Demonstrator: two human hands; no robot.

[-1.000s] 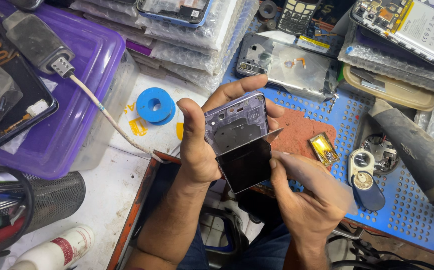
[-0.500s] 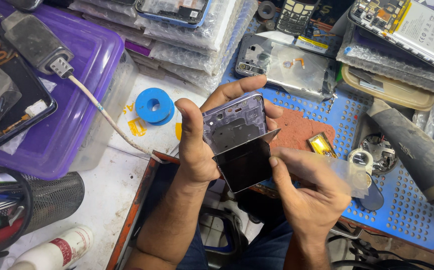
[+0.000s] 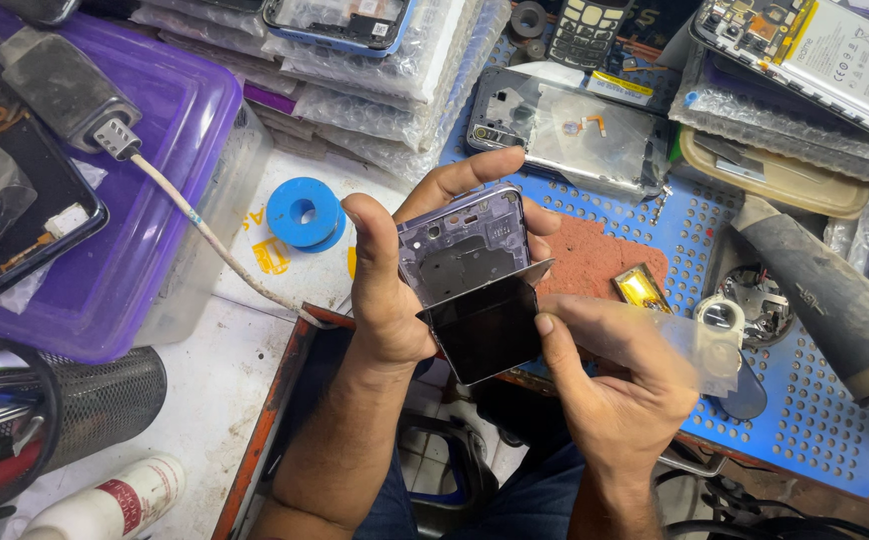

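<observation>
2 hands: the left hand (image 3: 387, 300) grips 1 purple phone frame (image 3: 465, 245); the right hand (image 3: 620, 385) pinches 1 dark screen panel (image 3: 485, 335) and 1 clear film (image 3: 700, 345).

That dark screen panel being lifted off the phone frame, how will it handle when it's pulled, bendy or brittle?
The panel looks thin and flat, so probably light and a bit flexible, yet likely to crack if bent hard. Its glossy face may be slippery; the right hand pinches only its edge. It seems joined to the frame along one edge, held by the left hand, so it may resist.
</observation>
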